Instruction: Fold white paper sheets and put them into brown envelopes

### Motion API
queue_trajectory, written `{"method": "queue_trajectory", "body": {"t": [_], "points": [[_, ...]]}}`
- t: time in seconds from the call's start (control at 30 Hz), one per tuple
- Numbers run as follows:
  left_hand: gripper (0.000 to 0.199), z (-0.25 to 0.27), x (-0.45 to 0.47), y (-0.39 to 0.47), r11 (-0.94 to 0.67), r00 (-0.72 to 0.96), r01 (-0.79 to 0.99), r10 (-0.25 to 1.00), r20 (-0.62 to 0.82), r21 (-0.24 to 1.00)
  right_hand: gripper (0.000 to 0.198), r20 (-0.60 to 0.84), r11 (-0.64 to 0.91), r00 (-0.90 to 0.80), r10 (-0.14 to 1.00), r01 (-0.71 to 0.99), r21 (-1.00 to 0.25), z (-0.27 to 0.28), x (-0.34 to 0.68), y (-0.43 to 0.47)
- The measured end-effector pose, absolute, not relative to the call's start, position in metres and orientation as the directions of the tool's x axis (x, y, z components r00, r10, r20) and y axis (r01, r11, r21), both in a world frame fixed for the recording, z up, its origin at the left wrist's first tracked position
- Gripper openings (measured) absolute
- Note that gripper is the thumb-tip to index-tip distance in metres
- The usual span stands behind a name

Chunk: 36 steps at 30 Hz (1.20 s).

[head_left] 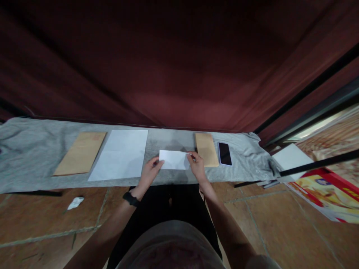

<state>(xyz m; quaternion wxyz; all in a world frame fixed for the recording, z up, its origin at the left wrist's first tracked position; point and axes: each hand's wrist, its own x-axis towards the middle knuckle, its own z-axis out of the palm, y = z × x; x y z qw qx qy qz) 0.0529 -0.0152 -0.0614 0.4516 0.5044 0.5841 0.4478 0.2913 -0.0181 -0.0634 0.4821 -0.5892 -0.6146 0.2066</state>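
A folded sheet of white paper (pixel 174 160) is held between my two hands, over the grey cloth near the table's front edge. My left hand (pixel 151 171) pinches its left end, thumb on top. At the right end, my right hand (pixel 197 166) grips the paper near its upper corner. Just beyond my right hand lies a brown envelope stack (pixel 209 151), partly behind my fingers. Flat white sheets (pixel 120 155) lie to the left of my left hand.
Larger brown envelopes (pixel 81 154) lie at the far left on the grey cloth (pixel 30 153). A phone (pixel 225 154) rests right of the small envelopes. A dark red curtain (pixel 168 74) hangs behind. A red and yellow box (pixel 327 192) stands at right; crumpled white paper (pixel 75 203) is on the floor.
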Motion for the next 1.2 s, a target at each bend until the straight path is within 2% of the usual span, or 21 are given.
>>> {"method": "queue_trajectory", "body": {"t": [0.13,0.3,0.37,0.5,0.67,0.83,0.93,1.0,1.1,1.2], "points": [[0.028,-0.071,0.055,-0.01,0.084,-0.025,0.381,0.996,-0.081,0.921,0.033,0.295,0.178,0.218,0.93,0.434,-0.883,-0.068,0.289,-0.009],[0.024,-0.084,0.065,0.0,0.183,-0.075,0.45,0.983,-0.167,0.874,0.031,0.223,0.07,0.255,0.941,0.497,-0.865,-0.084,0.286,0.001],[0.022,-0.086,0.068,0.003,0.211,-0.073,0.456,0.977,-0.2,0.865,0.036,0.258,0.063,0.241,0.936,0.606,-0.793,-0.09,0.285,0.001],[0.017,-0.086,0.071,0.006,0.258,-0.07,0.484,0.964,-0.257,0.836,0.042,0.351,0.124,0.075,0.933,0.849,-0.513,-0.1,0.277,-0.009],[0.013,-0.085,0.072,0.01,0.276,-0.085,0.557,0.957,-0.277,0.783,0.044,0.286,0.274,-0.179,0.942,0.9,-0.339,-0.113,0.258,-0.023],[0.025,-0.082,0.07,0.008,0.276,-0.143,0.654,0.959,-0.244,0.705,0.051,0.219,0.264,-0.215,0.952,0.936,-0.231,-0.12,0.247,-0.03],[0.035,-0.08,0.074,-0.002,0.104,-0.126,0.844,0.992,0.007,0.527,0.052,0.2,0.257,-0.216,0.956,0.943,-0.211,-0.121,0.246,-0.03],[0.039,-0.081,0.083,-0.008,-0.111,0.049,0.926,0.984,0.174,0.361,0.053,0.188,0.252,-0.215,0.958,0.946,-0.203,-0.121,0.246,-0.03],[0.048,-0.088,0.104,-0.013,-0.383,0.331,0.884,0.918,0.218,0.267,0.056,0.16,0.265,-0.237,0.958,0.946,-0.186,-0.122,0.247,-0.031],[0.061,-0.1,0.12,-0.012,-0.421,0.385,0.864,0.906,0.176,0.275,0.061,0.129,0.291,-0.272,0.954,0.943,-0.161,-0.122,0.248,-0.031]]}}
